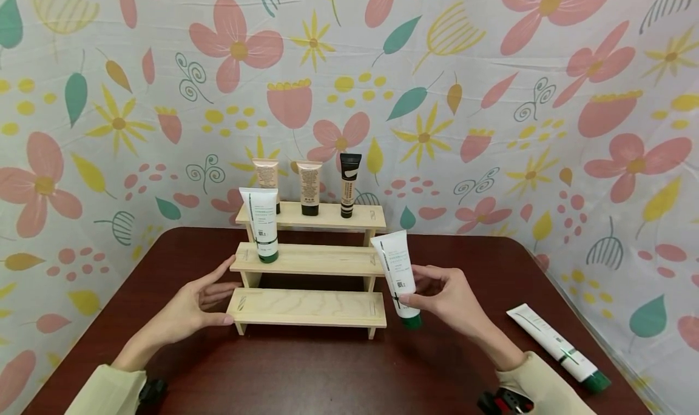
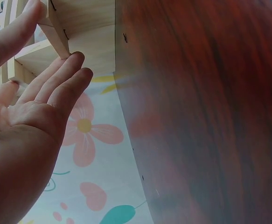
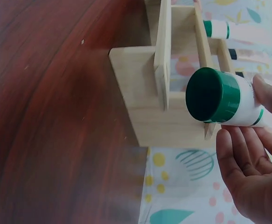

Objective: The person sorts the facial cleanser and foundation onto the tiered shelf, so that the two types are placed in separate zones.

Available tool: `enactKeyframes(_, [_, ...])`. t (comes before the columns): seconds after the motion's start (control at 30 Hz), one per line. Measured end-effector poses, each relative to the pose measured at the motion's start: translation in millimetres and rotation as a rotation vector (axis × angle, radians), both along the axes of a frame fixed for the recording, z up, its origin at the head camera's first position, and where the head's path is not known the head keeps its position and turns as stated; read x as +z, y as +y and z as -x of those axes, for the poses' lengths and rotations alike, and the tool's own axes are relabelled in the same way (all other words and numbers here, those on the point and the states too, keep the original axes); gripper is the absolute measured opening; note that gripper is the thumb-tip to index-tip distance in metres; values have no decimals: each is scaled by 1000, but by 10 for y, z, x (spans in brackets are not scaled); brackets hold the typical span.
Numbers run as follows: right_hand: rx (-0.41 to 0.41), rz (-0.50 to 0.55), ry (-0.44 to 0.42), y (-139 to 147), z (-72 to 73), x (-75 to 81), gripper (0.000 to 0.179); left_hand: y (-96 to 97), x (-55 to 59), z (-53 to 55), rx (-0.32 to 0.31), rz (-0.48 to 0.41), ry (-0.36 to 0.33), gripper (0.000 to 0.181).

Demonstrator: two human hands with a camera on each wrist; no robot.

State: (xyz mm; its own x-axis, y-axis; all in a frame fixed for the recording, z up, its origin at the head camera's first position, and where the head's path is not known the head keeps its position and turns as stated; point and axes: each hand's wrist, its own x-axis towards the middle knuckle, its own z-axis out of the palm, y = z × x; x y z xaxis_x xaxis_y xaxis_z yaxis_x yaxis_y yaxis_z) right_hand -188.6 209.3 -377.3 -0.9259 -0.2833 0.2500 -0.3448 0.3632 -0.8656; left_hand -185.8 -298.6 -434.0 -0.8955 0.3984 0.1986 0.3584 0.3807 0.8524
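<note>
A three-step wooden rack (image 1: pixel 306 309) stands on the dark table. My right hand (image 1: pixel 450 296) pinches a white squeeze tube (image 1: pixel 397 269) with a green cap, tilted cap-down just off the rack's right end. In the right wrist view the green cap (image 3: pixel 212 95) faces the camera, with thumb and fingers on either side of the tube. My left hand (image 1: pixel 199 306) touches the rack's left side with extended fingers, holding nothing. The left wrist view shows its fingers (image 2: pixel 63 88) against the wooden side. Another white tube (image 1: pixel 264 224) stands on the middle step's left end.
On the top step stand two beige tubes with black caps, one beige tube (image 1: pixel 310 187) in the middle, and a black-and-beige tube (image 1: pixel 349 184) at right. A third white tube (image 1: pixel 557 345) lies on the table at the right. Behind hangs a floral cloth (image 1: pixel 437 69).
</note>
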Motion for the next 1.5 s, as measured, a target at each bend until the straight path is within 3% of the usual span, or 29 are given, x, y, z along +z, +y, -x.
enactKeyframes(0.23, [-4,25,72,-225,30,69,51,3,67,-24,-6,-10,1,112])
enactKeyframes(0.5, [-16,58,105,-497,149,132,53,12,11,-17,-3,-12,-8,111])
enactKeyframes(1.0, [-64,164,198,-1101,317,252,54,9,11,-20,-1,-4,-9,111])
enactKeyframes(1.2, [-84,215,255,-1325,407,228,55,14,10,-12,-3,-4,-2,111])
enactKeyframes(1.5, [-114,250,272,-1621,516,168,54,7,2,-8,-4,0,4,111])
